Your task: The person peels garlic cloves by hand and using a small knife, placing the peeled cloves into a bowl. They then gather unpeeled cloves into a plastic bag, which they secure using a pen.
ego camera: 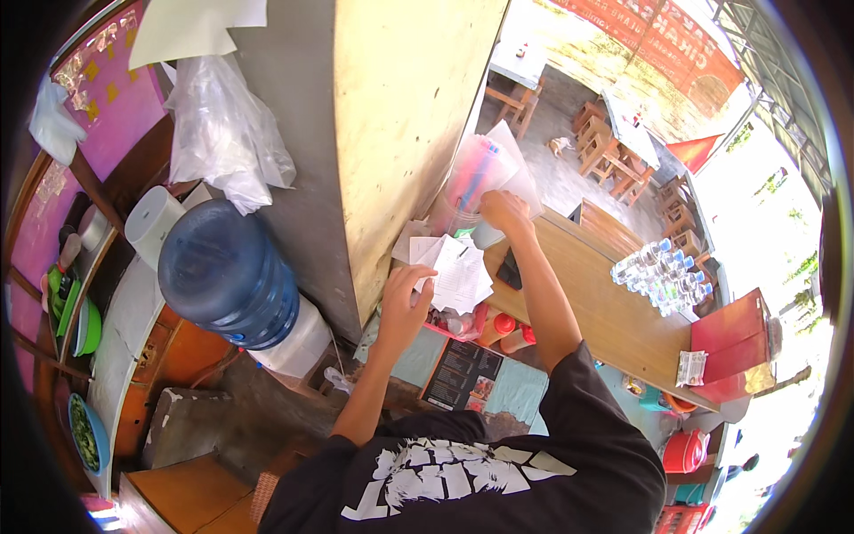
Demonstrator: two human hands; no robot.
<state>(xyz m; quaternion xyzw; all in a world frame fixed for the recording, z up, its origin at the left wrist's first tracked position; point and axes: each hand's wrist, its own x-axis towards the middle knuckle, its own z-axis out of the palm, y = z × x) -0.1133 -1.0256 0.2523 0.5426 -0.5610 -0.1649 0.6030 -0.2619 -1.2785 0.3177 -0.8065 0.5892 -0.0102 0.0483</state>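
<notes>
My left hand point(405, 300) hovers at the left edge of a loose pile of white paper slips point(457, 274), some with printed lines. Its thumb and fingers are apart, and I see nothing between them. My right hand point(507, 212) is beside a clear plastic container point(450, 217) of drinking straws in plastic wrapping point(477, 167). Its fingers are curled at the wrapping, and the fingertips are partly hidden, so I cannot tell whether they grip anything. A small dark pen-like object point(463, 252) lies on the slips.
A dark phone point(510, 270) lies on the wooden counter point(587, 287). Red-capped sauce bottles point(505, 325) and a laminated menu point(460, 374) are below the slips. Several water bottles point(660, 277) stand right. A wall pillar point(400, 133) and a blue water jug point(227, 274) stand left.
</notes>
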